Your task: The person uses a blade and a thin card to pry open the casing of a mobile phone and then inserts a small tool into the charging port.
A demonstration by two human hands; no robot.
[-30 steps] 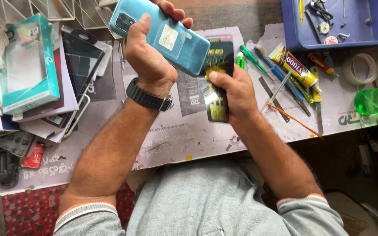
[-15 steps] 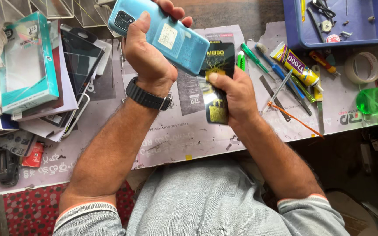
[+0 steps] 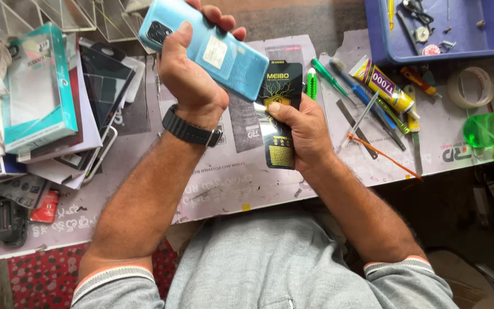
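Almost nothing has shifted since a second ago: both your hands have kept their grips, and the black packet has tipped only slightly.

Nearest to you, your right hand [image 3: 301, 129] is clamped around one black packet [image 3: 280, 117] with yellow print, thumb pressed on its face, holding it upright just above the surface [image 3: 212, 189]. Your left hand [image 3: 190, 74], with a black watch [image 3: 190, 129] on the wrist, is closed on one light blue phone [image 3: 204, 48], back side up, raised higher and tilted. The phone's lower corner overlaps the top of the packet, so your two hands sit close together, nearly touching.

Further right on the surface lie two screwdrivers, one green [image 3: 328, 77] and one blue [image 3: 367, 103], one yellow glue tube [image 3: 383, 84], one roll of tape [image 3: 470, 87] and one green bottle [image 3: 493, 129]. To the left is one teal box [image 3: 38, 88] on a stack of packaging. Farthest off, at the top right, sits one blue tray [image 3: 430, 48] with small parts.
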